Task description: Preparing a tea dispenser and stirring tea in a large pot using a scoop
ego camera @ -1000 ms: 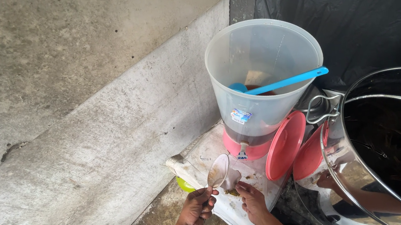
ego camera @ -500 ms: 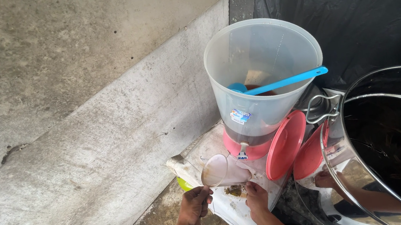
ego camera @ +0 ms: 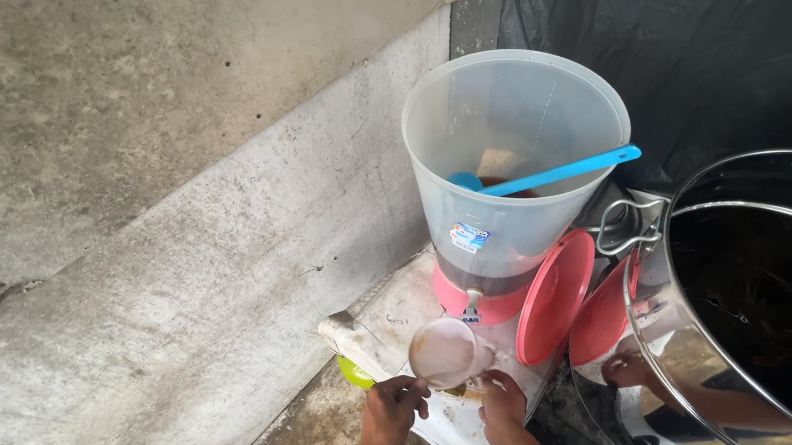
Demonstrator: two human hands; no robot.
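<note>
Clear plastic cup [ego camera: 446, 353] now sits tipped under the little tap [ego camera: 471, 305] of the big dispenser [ego camera: 512, 189], at 12 o'clock from both hands. Half a second ago it looked wider, so it has turned. The left hand [ego camera: 389, 420] pinches its rim; the right hand [ego camera: 503, 401] curls by its side, so filling looks close.

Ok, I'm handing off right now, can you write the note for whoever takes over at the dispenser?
Left hand: grip on the rim of a clear plastic cup, held tilted just below the small tap.
Right hand: supporting the cup from the other side.
The tall translucent plastic drink dispenser on a pink base stands open with dark liquid low inside; a blue plastic ladle rests across it; its pink round lid leans beside it; a large steel pot stands at right.
Done: cup at the tap.
Left: cannot tell how full the cup is.
</note>
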